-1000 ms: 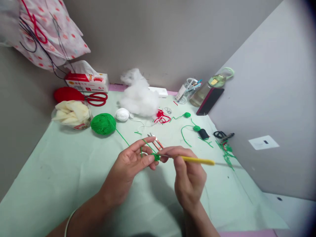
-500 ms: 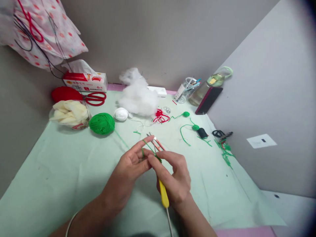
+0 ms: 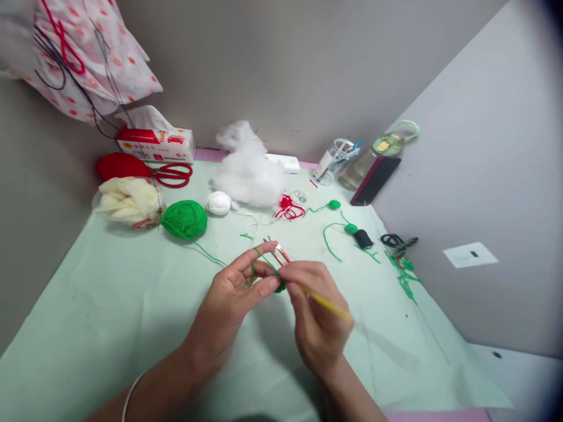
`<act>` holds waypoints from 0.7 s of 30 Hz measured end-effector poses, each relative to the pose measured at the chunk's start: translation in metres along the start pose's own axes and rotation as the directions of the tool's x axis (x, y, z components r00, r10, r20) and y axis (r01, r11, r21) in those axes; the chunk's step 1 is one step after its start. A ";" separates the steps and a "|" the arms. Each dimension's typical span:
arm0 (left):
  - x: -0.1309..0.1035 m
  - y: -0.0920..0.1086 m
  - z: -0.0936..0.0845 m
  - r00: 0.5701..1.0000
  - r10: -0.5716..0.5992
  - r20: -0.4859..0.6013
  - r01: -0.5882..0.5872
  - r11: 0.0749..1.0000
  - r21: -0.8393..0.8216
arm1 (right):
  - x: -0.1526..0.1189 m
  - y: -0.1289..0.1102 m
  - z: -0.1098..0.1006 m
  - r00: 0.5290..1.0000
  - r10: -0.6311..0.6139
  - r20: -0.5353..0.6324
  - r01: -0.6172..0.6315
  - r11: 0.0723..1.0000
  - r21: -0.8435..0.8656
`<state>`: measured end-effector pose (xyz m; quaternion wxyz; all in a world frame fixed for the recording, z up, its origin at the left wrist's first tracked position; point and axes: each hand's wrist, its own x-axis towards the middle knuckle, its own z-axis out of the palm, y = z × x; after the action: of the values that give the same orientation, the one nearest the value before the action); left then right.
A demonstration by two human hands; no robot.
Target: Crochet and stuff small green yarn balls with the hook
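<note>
My left hand [image 3: 233, 296] pinches a small piece of green crochet [image 3: 280, 286] between thumb and finger, and green yarn loops over its raised index finger. My right hand [image 3: 321, 310] grips a crochet hook [image 3: 328, 302] by its yellow handle, its tip hidden at the crochet piece. The handle is smeared by motion. A strand leads from my left hand back to the green yarn ball [image 3: 184, 220]. Just beyond my fingertips lie small thread snips [image 3: 280, 253], partly covered by my hands.
White stuffing [image 3: 250, 176], a white yarn ball [image 3: 219, 203] and tangled red yarn [image 3: 289, 207] lie behind my hands. Red-handled scissors [image 3: 174, 175] and a tissue box [image 3: 156, 144] stand back left. On the right are a bottle [image 3: 369, 161], a phone [image 3: 376, 180] and a black thread spool [image 3: 363, 238].
My right hand has turned, swinging the hook's handle from pointing down toward me to pointing out right. The strand from the green ball now hangs slacker. My left hand barely moved.
</note>
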<state>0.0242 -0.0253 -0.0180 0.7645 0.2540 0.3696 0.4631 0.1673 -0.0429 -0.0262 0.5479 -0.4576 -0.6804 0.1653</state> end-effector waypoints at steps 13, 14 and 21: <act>0.002 0.005 -0.002 0.999 -0.027 0.027 0.028 0.999 -0.017 | 0.006 0.009 -0.001 0.952 0.302 0.056 -0.297 0.858 0.420; 0.001 0.005 -0.002 0.999 -0.027 0.038 0.027 1.000 -0.004 | 0.006 0.009 -0.001 0.944 0.325 0.053 -0.315 0.847 0.429; -0.001 0.008 -0.004 0.998 -0.047 0.029 0.046 0.997 0.059 | 0.011 0.009 -0.004 0.904 0.415 0.105 -0.392 0.704 0.592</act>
<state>0.0166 -0.0221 -0.0146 0.7729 0.2745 0.3771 0.4303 0.1752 -0.0300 -0.0248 0.6268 -0.4004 -0.4657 0.4794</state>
